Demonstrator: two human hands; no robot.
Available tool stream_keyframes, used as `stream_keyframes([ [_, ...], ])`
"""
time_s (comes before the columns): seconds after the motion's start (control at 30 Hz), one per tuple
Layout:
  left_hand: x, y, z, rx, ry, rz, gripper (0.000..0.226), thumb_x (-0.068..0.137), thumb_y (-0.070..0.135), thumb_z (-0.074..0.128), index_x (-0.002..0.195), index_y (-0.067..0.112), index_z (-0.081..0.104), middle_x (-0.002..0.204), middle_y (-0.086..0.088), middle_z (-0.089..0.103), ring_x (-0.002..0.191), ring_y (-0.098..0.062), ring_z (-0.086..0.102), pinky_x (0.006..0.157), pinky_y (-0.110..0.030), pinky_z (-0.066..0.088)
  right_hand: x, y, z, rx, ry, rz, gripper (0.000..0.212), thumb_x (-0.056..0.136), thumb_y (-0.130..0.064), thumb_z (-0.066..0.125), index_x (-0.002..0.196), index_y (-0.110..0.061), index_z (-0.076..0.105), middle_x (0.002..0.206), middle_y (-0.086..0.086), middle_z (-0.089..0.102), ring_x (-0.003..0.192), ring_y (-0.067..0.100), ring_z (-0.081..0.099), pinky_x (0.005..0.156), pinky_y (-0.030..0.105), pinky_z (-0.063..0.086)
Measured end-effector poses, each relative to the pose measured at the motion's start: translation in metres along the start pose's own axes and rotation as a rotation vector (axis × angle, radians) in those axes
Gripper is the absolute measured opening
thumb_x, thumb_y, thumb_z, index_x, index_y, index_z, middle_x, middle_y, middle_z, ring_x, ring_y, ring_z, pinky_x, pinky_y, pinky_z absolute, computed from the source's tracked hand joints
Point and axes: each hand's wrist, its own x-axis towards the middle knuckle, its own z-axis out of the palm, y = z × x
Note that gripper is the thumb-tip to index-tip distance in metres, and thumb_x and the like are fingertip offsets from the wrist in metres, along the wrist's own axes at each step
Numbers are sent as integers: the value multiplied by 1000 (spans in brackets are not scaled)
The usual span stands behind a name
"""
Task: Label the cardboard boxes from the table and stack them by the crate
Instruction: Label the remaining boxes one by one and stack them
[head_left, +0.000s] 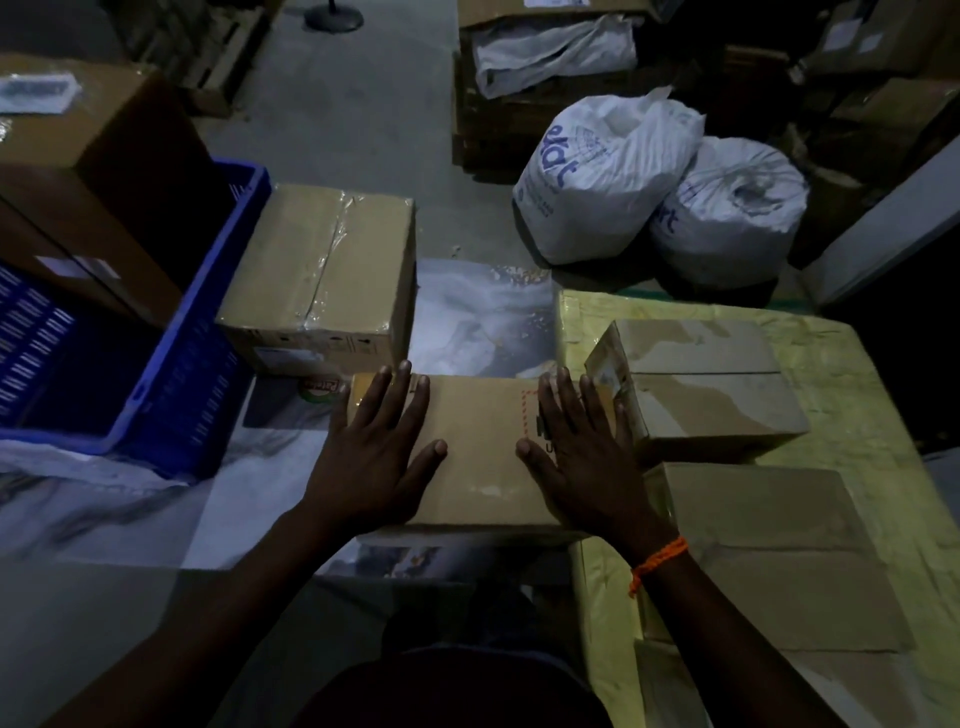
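The left hand (379, 447) and right hand (584, 460) lie flat, fingers straight and spread, gripping nothing, on the smooth top of a rectangular cardboard box (480, 457) right of the slatted blue plastic crate (208, 374). A taller box (322, 270), glossy tape along its seam, stands just beside the crate.

Blue slotted crate (171, 395); brown cardboard boxes (322, 270); pale yellow covering on the table (883, 415); white sacks (602, 176) printed in blue; orange wrist thread (657, 561).

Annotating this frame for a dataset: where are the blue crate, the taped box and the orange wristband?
blue crate (202, 364), head view, right outer wall
taped box (322, 260), head view, top face
orange wristband (658, 562), head view, cord's middle
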Motion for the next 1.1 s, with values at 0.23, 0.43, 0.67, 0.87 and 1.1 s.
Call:
stream_keyframes([
  [0.23,-6,-4,-1,-668,262,-389,89,94,66,51,161,21,14,164,-7,28,149,-25,30,118,-43,31,2,10,-8,751,156,489,79,94,-60,65,156,-22,36,147,9,57,127,26,61,105,46,53],
  [0.43,-9,-12,-1,-1090,105,-613,53,90,73,54,122,32,65,112,6,70,106,-19,65,87,-40,52,-3,12,-21,1119,80,533,41,96,-44,68,124,-14,67,108,8,78,92,18,77,69,26,61],
  [0.67,-35,-7,-16,-1222,230,-437,48,92,63,60,131,35,57,120,11,66,107,-3,63,81,-27,50,-40,-10,-20,1124,365,488,36,102,-48,57,121,-18,60,103,-2,71,86,4,72,64,21,56],
  [0.87,-73,-22,-7,-1339,211,-492,75,78,76,61,137,31,51,135,7,61,121,-13,61,102,-45,52,-67,-29,-1,1290,456,542,44,87,-59,63,121,-32,63,114,-10,69,105,10,68,83,31,57],
  [1.1,-101,-17,6,-1230,249,-475,78,87,58,69,152,29,39,140,12,52,122,-9,55,94,-23,47,-86,-26,19,1237,420,542,40,105,-16,56,145,-16,51,110,-16,58,94,-9,60,66,5,47],
])
